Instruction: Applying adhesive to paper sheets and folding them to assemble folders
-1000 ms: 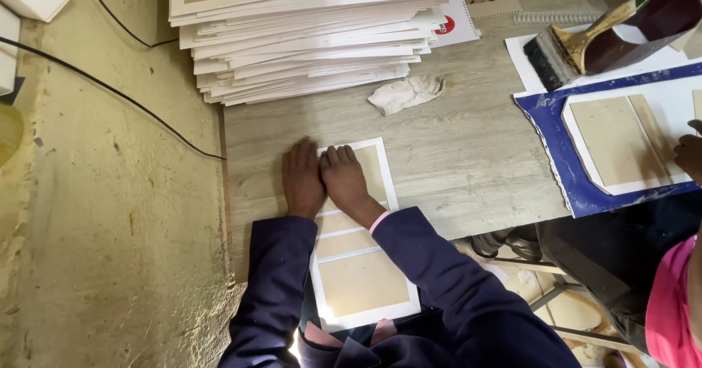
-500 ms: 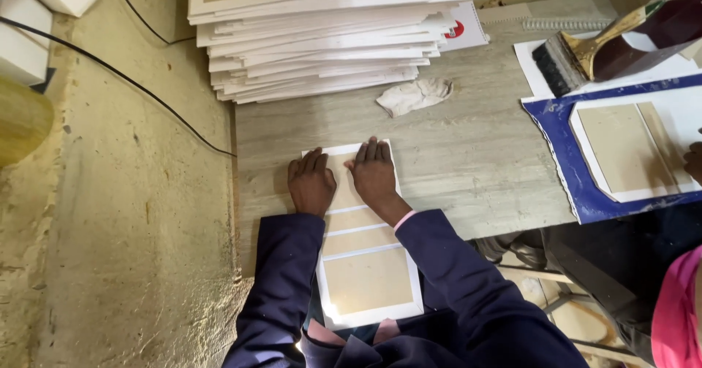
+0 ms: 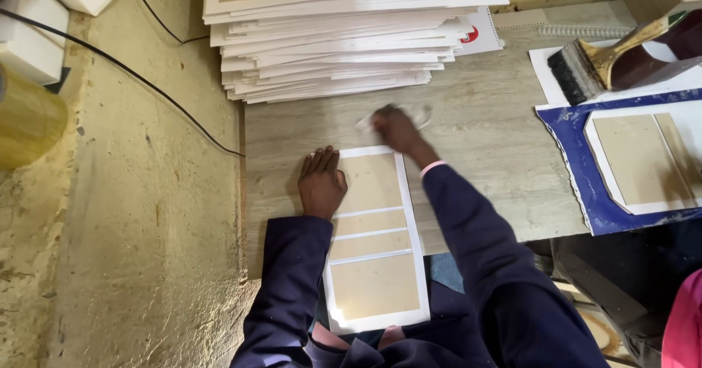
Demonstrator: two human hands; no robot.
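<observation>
A white sheet with brown cardboard panels [image 3: 373, 236] lies on the wooden table [image 3: 482, 156], its near end hanging over the edge toward my lap. My left hand [image 3: 320, 184] rests flat on the sheet's left edge near the far corner. My right hand [image 3: 395, 125] is blurred, just beyond the sheet's far edge, on a crumpled white cloth [image 3: 420, 112]. Whether the fingers have closed on the cloth is unclear.
A tall stack of similar white boards [image 3: 336, 39] fills the table's back. At the right lie a wide brush [image 3: 585, 68], a blue sheet [image 3: 578, 171] with a glued board on it, and a dark box. A black cable [image 3: 146, 83] crosses the rough wall at left.
My right hand left the sheet and moved away from me to the white cloth. My left hand stayed pressed on the sheet.
</observation>
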